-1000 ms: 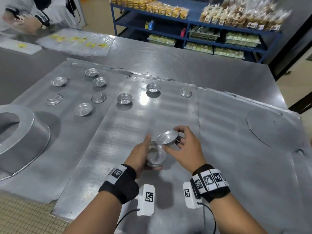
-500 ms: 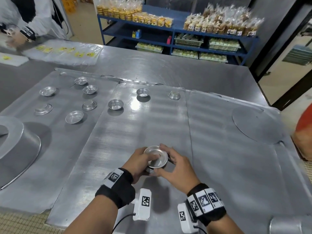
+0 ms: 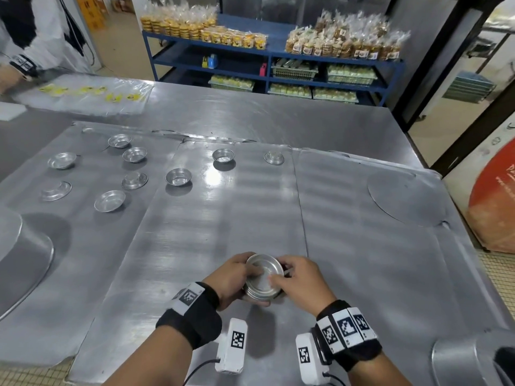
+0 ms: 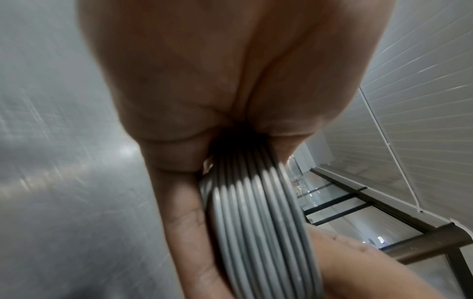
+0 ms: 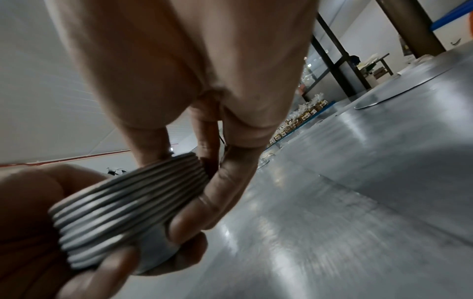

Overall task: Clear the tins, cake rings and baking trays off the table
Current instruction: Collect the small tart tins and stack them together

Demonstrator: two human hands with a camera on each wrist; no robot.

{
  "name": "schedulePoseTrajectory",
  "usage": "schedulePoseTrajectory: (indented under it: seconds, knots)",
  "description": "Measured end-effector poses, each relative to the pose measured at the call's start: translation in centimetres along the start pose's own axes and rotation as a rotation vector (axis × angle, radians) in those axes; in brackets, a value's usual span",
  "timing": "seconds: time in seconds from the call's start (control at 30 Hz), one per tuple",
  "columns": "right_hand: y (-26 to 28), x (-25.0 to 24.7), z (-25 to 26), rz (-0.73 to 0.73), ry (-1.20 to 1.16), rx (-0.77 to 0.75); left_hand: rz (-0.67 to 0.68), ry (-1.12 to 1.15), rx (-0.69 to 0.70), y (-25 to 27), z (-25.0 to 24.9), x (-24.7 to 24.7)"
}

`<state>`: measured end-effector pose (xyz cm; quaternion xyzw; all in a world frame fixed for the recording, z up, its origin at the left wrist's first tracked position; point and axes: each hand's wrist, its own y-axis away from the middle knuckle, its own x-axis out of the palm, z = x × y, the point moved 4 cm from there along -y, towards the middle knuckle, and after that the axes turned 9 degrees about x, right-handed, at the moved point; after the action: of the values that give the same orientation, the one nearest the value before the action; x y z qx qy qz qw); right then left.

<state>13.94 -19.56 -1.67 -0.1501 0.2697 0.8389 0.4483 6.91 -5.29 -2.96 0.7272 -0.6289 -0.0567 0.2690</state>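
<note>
Both hands are gripping the tin stack [image 3: 262,277]: left hand [image 3: 232,280] is cupping it from below & the side, fingers curled round the nested rims [image 4: 258,218]; right hand [image 3: 299,282] is pinching the other side, thumb over the top tin, fingers [image 5: 225,194] wrapping the edge. Stack is sitting just above the near trays [image 3: 223,232] on the table [image 3: 278,118]. Loose tins, e.g. [image 3: 178,176], are lying farther out to the left. A flat disc [image 3: 404,199] is lying far right, a big pan [image 3: 22,254] at the left edge.
</note>
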Motion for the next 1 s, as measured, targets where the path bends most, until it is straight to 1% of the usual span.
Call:
schedulePoseTrajectory:
  seconds: [0.07,0.13,0.2,0.27,0.33,0.47,0.53,0.77,0.9,1.0]
  knots:
    - [0.1,-0.2,-0.4,-0.017,0.021,0.031,0.03,-0.051,-0.017,0.0,0.0,0.4]
    - [0.2,-0.5,-0.8,-0.026,0.05,0.064,0.05,-0.153,-0.018,-0.1,0.0,0.9]
    - [0.4,-0.8,-1.2,-0.037,0.098,0.085,0.039,-0.303,-0.004,-0.2,-0.1,1.2]
    - [0.7,-1.1,-1.6,-0.023,0.111,0.11,0.042,-0.405,0.01,-0.4,-0.2,1.7]
    - [0.9,-1.3,-2.0,-0.014,0.122,0.131,0.061,-0.486,0.029,-0.6,-0.1,2.2]
    - [1.4,-1.6,-2.7,-0.022,0.255,0.131,0.108,-0.713,0.074,-1.3,0.1,2.8]
    - [1.6,-1.7,-3.2,-0.022,0.261,0.159,0.119,-0.812,0.082,-1.4,0.3,3.1]
    - [1.8,-1.7,-4.3,0.014,0.3,0.22,0.099,-0.99,0.068,-2.0,1.2,3.7]
    - [2.0,-1.7,-4.0,0.016,0.37,0.215,0.113,-1.024,0.08,-2.1,1.2,3.8]
    - [2.0,-1.7,-3.5,0.023,0.448,0.216,0.136,-1.009,0.094,-2.1,1.1,3.5]
